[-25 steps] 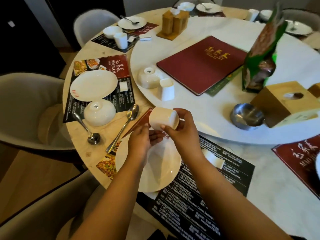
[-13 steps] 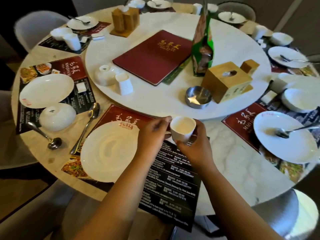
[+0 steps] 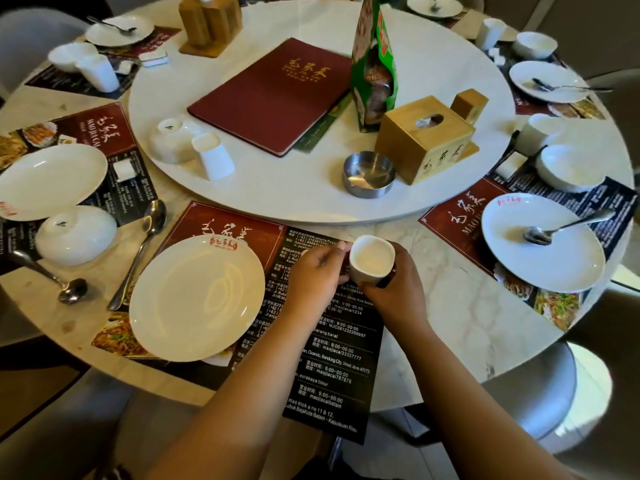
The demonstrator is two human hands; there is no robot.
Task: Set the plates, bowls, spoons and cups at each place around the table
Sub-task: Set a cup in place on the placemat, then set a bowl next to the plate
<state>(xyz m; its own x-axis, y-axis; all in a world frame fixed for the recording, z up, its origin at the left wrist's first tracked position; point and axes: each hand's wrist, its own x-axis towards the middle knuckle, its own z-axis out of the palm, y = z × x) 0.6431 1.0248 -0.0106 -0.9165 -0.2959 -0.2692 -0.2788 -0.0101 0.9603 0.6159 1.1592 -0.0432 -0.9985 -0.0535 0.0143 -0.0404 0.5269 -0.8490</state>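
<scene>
The white cup (image 3: 372, 259) stands mouth-up, its long axis vertical, over the dark placemat (image 3: 332, 344) at the table's near edge, just right of the plate (image 3: 197, 297). Whether its base already touches the mat is hidden by the fingers. The right hand (image 3: 394, 289) wraps round its near side from below and right, fingers curled on the wall; the left hand (image 3: 313, 277) pinches its left side with fingertips. Both hands sit nearer the person than the cup, so setting it down looks like a short straight drop. The spoon (image 3: 140, 247) lies left of the plate, and an upturned bowl (image 3: 76, 233) lies further left.
</scene>
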